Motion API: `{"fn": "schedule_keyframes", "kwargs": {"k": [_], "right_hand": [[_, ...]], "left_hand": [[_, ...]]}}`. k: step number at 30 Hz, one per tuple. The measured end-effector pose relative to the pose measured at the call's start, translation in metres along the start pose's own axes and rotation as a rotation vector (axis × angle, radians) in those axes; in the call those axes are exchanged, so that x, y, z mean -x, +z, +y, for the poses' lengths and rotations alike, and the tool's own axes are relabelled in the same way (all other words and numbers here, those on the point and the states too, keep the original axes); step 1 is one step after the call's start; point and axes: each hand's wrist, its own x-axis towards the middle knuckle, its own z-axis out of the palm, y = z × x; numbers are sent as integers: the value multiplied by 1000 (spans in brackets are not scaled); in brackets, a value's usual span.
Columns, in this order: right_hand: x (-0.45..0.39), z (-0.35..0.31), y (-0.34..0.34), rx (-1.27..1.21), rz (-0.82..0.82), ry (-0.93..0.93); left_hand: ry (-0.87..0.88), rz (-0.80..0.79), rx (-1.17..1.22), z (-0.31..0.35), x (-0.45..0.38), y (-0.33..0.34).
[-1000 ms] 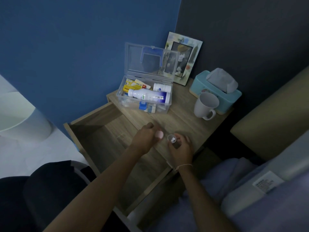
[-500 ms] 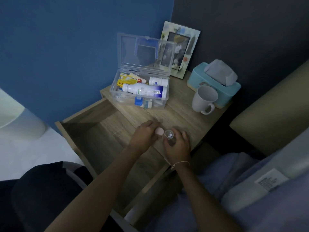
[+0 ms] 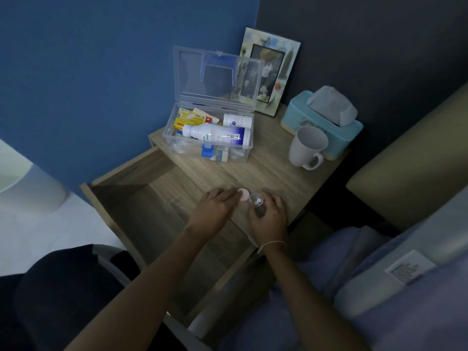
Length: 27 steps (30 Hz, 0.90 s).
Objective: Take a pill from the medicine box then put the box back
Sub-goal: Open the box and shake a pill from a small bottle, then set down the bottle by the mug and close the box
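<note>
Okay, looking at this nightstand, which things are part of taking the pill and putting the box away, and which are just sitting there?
Part of the job:
- clear medicine box, lid open
- small pill vial, held by the right hand
- pink cap, at the left hand
- open drawer

Just lying about:
- white mug
- teal tissue box
- picture frame

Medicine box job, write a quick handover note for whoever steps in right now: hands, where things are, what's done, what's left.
Left hand: grip on a pink cap, low over the nightstand's front edge.
Right hand: grip around a small clear vial, open, white pills visible inside.
Medicine box: at the back of the nightstand, lid up, bottles and packets inside.
Drawer: pulled open, on the left.
White mug: right of the box.
Done: box out and opened, vial uncapped.
Left: whether a pill is out yet is unclear; recap vial, return it, shut box, put it back.
</note>
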Motion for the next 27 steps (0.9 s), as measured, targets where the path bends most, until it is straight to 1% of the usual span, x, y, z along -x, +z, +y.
{"fn": "schedule_keyframes", "kwargs": {"k": [7, 13, 18, 21, 27], "right_hand": [[0, 1, 4, 7, -9, 64], [-1, 2, 4, 11, -18, 63], [-1, 0, 2, -7, -2, 72], [0, -4, 0, -55, -4, 103], [2, -14, -11, -221, 75, 135]], "left_hand": [[-30, -24, -32, 1, -7, -1], [-28, -39, -63, 2, -8, -2], [-27, -27, -33, 3, -7, -1], [-32, 5, -28, 2, -5, 1], [-21, 69, 10, 4, -1, -6]]}}
